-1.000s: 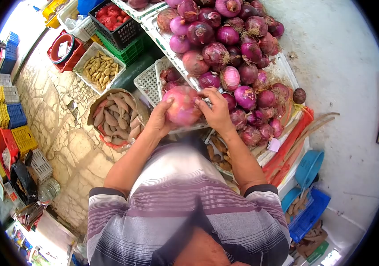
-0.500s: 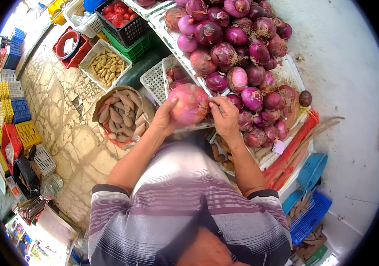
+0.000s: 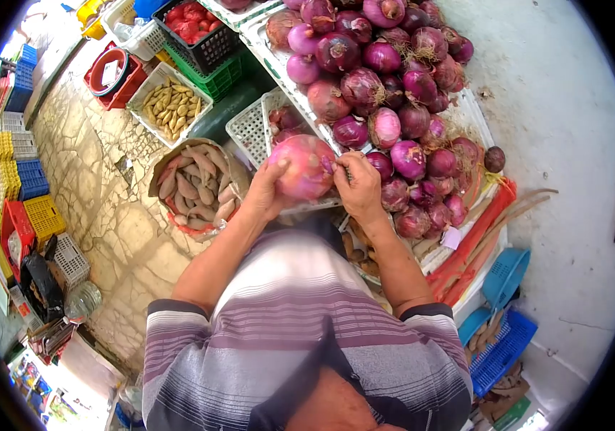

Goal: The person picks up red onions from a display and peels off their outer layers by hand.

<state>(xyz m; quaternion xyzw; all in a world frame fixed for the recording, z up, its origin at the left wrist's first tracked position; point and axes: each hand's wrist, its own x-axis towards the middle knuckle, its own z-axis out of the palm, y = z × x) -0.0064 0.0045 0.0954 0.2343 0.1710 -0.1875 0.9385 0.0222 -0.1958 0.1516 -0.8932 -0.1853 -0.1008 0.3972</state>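
A large pinkish-red onion (image 3: pixel 305 167), slightly blurred, is held up in front of my body. My left hand (image 3: pixel 265 188) grips it from the left side, thumb on top. At its right edge, my right hand (image 3: pixel 357 185) has thumb and fingers pinched together against the skin; whatever is between the fingertips is too small to make out. Just beyond and to the right lies a big heap of red onions (image 3: pixel 363 89) on a white tray. Behind the held onion, a small white basket (image 3: pixel 248 133) holds more onions.
A bag of sweet potatoes (image 3: pixel 199 183) stands on the stone floor to the left. Behind it are a crate of yellowish roots (image 3: pixel 172 108), a red basin (image 3: pixel 115 77) and a black crate of red packets (image 3: pixel 210 49). Blue baskets (image 3: pixel 505 276) lie at the right.
The onion was lower-left and blurred, then shifted slightly as the view moved. My right hand has gone from flatter fingers on the onion to a pinch at its right edge.
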